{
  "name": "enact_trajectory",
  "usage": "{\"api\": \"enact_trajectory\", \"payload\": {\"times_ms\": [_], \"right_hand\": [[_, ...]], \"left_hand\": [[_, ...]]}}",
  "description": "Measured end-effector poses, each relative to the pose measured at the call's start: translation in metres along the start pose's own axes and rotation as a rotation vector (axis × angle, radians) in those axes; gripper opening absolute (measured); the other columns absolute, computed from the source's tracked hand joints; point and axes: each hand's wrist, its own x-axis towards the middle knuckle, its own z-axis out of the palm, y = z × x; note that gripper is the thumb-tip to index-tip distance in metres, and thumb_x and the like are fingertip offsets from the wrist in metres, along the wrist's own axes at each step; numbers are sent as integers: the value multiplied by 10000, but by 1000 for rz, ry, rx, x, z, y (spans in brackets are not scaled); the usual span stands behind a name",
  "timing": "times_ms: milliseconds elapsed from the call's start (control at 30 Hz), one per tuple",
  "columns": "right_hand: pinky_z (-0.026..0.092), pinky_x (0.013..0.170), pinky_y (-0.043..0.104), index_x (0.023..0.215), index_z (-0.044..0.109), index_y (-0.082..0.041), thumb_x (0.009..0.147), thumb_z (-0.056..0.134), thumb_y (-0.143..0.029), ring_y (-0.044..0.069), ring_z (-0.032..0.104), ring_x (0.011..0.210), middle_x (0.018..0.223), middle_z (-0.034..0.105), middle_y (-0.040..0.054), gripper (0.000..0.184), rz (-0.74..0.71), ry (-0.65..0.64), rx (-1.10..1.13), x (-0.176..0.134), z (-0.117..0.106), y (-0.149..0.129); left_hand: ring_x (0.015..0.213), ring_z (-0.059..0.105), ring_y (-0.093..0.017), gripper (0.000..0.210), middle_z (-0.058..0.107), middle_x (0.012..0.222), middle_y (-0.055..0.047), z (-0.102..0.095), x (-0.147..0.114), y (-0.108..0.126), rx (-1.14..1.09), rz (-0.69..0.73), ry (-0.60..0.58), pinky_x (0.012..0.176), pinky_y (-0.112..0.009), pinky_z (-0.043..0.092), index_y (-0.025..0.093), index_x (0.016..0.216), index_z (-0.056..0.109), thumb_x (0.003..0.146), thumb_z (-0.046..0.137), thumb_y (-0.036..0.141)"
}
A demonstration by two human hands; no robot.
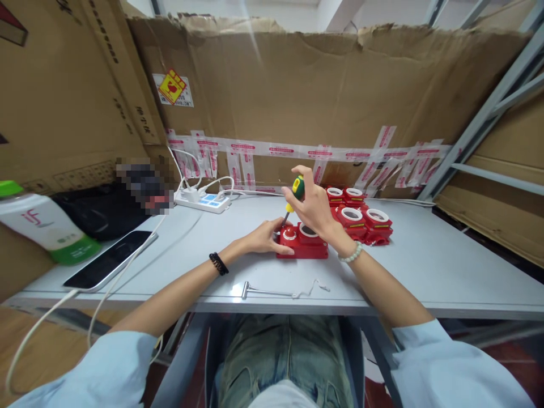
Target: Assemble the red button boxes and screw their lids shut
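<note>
My right hand [312,204] grips a screwdriver [298,189] by its green and yellow handle, the thumb and fingers around it. The shaft points down and left to the far left corner of a red box-shaped device [302,251]. That device lies flat, with a red dome on its left and a white-rimmed round window on its right. My left hand [268,237] is closed on the device's left end, thumb along the front and fingers at the far side. The screwdriver's tip is partly hidden by my left fingers.
Several similar red devices [359,226] stand to the right behind my right hand. A small metal hammer-like tool [267,291] with a cord lies near the table's front edge. At left are a power strip [208,200], a phone [113,260] and a bottle [46,226]. Cardboard [272,96] walls the back.
</note>
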Motion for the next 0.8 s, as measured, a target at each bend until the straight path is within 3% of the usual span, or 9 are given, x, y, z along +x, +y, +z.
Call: {"api": "enact_trajectory", "payload": {"times_ms": [167,267,467,533,700,800], "right_hand": [[448,616,276,1260,408,-257,812,452,-151,134,538,608,806,596,-16,463,46,-154,209,10,-1,2],[445,601,259,1286,415,-257,828,512,-196,117,537,585,826,599,-18,473,10,-215,245,16,2,2],[385,588,274,1253,500,-230,847,596,-361,152,495,584,757,586,3,438,-55,-81,-130,17,19,-2],[402,603,277,1279,480,-235,862,552,-327,161,515,623,796,601,16,433,-46,-78,-99,15,19,-2],[461,620,258,1377,365,-258,868,472,-205,122,553,597,831,613,-10,522,1,-218,237,12,7,1],[455,616,269,1328,431,-242,864,559,-291,134,540,590,777,590,-16,484,-9,-139,107,10,7,4]], "left_hand": [[1011,645,-255,674,661,1155,-124,-1,-1,3,-15,4,-11,898,-376,505,141,1201,549,644,815,414],[999,649,-251,661,669,1134,-120,-1,-1,5,-9,11,-12,891,-369,507,141,1190,551,652,811,424],[998,657,-260,676,677,1131,-138,-1,-1,6,-13,18,-19,868,-363,521,122,1182,544,656,808,452],[1018,654,-263,685,673,1154,-135,-1,-1,6,-17,25,-25,879,-364,518,133,1201,538,658,808,453],[990,663,-262,663,682,1122,-127,0,-1,8,-16,8,-18,855,-361,524,140,1166,547,646,814,453],[978,663,-262,669,681,1115,-126,0,-2,8,-8,-5,-11,841,-358,527,140,1160,544,639,816,460]]}}
